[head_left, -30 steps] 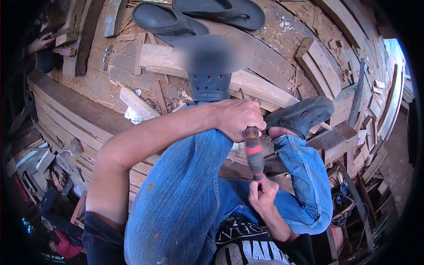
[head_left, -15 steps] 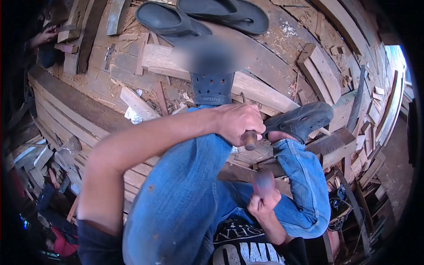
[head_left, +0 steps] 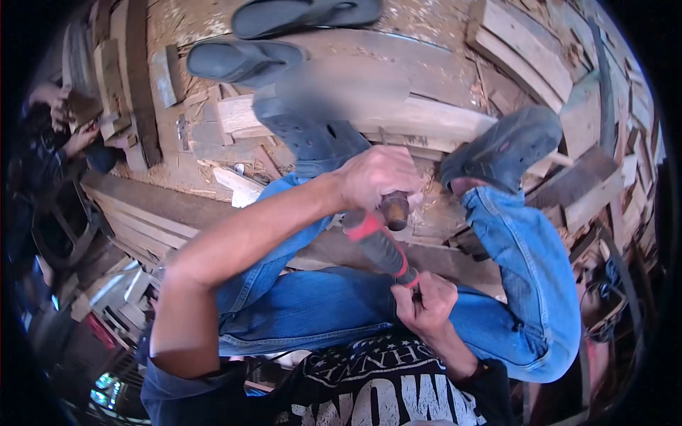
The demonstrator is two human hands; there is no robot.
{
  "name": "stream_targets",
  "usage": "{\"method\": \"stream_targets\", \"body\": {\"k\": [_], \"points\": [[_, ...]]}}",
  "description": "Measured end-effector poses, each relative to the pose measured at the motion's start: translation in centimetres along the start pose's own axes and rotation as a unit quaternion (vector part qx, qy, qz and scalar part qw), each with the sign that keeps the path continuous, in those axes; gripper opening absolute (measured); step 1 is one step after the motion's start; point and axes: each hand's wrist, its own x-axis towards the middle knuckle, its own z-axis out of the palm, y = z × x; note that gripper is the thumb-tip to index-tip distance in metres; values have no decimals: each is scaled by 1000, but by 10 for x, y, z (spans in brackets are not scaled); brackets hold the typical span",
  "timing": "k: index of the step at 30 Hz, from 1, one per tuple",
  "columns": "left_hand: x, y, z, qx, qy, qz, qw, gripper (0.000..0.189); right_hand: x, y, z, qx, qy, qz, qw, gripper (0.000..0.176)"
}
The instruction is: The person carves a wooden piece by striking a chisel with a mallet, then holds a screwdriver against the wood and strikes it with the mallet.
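Note:
My left hand (head_left: 380, 179) is closed around a tool's dark brown wooden handle (head_left: 395, 210), its rounded end towards the camera. Below it, my right hand (head_left: 430, 302) grips one end of a red-and-black tool (head_left: 383, 250). That tool slants up and left, its blurred red far end close beside the wooden handle; whether they touch is unclear. Both hands are above my bent legs in blue jeans (head_left: 305, 302). What the wooden-handled tool rests on is hidden by my left hand and forearm.
Dark clogs (head_left: 508, 149) are on my feet. Loose sandals (head_left: 305, 18) lie at the top. Long planks (head_left: 142, 206) and wood blocks (head_left: 579, 184) surround me, with shavings on the floor. At the far left, a person's hands (head_left: 78, 135) hold a wood piece.
The red-and-black tool has swung up and left from my right hand towards the wooden handle. My view has shifted, and the other person's hands show more fully.

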Motion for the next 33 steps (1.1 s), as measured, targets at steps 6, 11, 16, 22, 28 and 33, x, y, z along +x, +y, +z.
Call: {"method": "stream_targets", "body": {"k": [6, 11, 16, 22, 28, 33], "points": [[-15, -1, -2, 11, -17, 13, 1000, 20, -9, 7, -9, 5, 22, -8, 1000, 27], [-10, 0, -6, -6, -24, 19, 1000, 18, -17, 19, -4, 57, 84, -115, 988, 29], [-8, -3, -4, 8, 4, 9, 1000, 19, -13, 9, 3, -36, -4, 31, 999, 41], [-10, -6, -3, -11, 11, -8, 1000, 20, -17, 12, 2, 9, 24, -69, 997, 38], [-9, -7, -6, -35, 34, -22, 999, 21, -15, 13, 4, 75, 66, -127, 987, 31], [-4, -9, -9, -42, 54, -21, 997, 20, -11, 8, -1, 18, 0, -59, 998, 32]]}}
